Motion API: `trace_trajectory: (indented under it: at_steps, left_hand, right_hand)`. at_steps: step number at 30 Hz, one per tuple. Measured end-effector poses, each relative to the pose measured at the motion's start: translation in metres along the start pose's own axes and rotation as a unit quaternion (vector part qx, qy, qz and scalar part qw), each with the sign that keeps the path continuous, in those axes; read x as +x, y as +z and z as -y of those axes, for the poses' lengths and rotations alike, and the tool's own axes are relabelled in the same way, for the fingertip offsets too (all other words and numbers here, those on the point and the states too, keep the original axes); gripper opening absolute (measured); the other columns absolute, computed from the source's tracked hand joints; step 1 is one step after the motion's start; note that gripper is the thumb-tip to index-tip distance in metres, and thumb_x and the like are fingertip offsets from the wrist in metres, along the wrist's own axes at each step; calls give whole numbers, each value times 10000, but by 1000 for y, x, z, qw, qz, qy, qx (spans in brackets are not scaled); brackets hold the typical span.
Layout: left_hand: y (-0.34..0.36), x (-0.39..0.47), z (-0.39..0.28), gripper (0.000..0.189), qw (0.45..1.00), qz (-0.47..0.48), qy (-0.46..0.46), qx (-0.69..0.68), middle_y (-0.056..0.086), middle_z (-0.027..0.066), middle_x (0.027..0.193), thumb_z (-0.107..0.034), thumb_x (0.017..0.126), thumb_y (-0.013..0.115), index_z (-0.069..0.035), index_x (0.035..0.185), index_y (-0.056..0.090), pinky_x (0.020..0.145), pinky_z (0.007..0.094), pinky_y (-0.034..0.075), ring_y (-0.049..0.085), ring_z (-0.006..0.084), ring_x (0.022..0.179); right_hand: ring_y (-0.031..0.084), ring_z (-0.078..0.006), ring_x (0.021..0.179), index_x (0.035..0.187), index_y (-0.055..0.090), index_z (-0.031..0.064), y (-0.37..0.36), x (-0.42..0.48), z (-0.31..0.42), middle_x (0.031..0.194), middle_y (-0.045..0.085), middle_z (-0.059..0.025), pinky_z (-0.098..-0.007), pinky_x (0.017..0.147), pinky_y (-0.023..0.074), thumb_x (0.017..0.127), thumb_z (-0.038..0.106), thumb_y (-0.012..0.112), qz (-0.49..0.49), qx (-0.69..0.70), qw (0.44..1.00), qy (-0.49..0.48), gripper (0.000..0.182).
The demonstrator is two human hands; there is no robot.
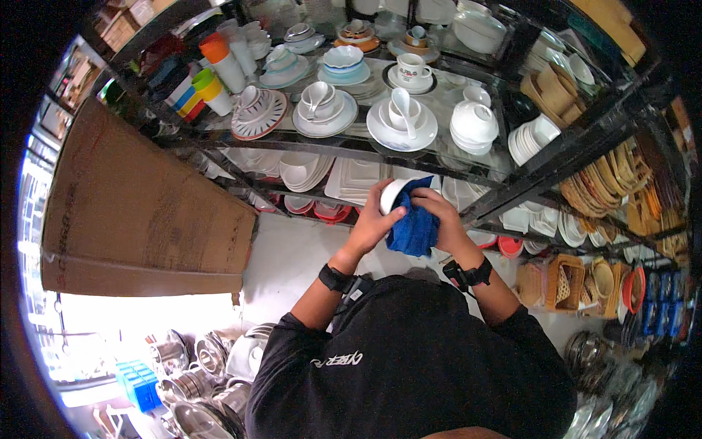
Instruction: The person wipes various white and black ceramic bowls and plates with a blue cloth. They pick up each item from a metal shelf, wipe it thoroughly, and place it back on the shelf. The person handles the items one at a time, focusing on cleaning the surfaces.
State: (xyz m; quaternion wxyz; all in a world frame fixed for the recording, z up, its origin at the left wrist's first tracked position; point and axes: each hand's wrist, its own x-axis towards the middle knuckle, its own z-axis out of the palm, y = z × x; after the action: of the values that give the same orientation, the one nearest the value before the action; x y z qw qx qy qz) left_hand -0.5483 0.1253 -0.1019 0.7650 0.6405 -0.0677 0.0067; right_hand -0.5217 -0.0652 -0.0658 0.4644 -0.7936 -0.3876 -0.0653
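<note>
My left hand grips a white bowl by its side, thumb toward the near edge. A blue cloth covers much of the bowl and hangs below it. My right hand holds the cloth against the bowl, its fingers partly hidden in the folds. Both hands are in front of the shelf rack, just below the front edge of its glass shelf. Beyond them on that shelf stand a plate with a bowl and spoon on it, and a stack of white bowls.
A large cardboard box stands at the left. Stacked plates fill the lower shelf behind my hands. A dark metal post slants at the right, near woven baskets. Metal pots sit at the lower left.
</note>
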Motion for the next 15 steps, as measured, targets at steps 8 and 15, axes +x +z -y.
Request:
trace_trajectory:
  at_steps: [8, 15]
  left_hand:
    - [-40, 8, -29, 538, 933, 45, -211, -288, 543, 142, 1211, -352, 931, 509, -11, 1324, 372, 904, 372, 477, 564, 224, 1091]
    - [-9, 19, -31, 528, 981, 66, -182, -15, 664, 98, 845, -439, 917, 523, 73, 1006, 614, 668, 303, 489, 614, 143, 739]
  right_hand:
    - [579, -298, 1027, 1097, 584, 25, -48, -2, 40, 1109, 601, -145, -364, 928, 430, 698, 139, 697, -204, -128, 970, 35, 430]
    - [599, -242, 1026, 1175, 567, 59, 13, -30, -11, 1160, 611, -84, -365, 922, 460, 882, 294, 547, -311, 459, 783, 281, 376]
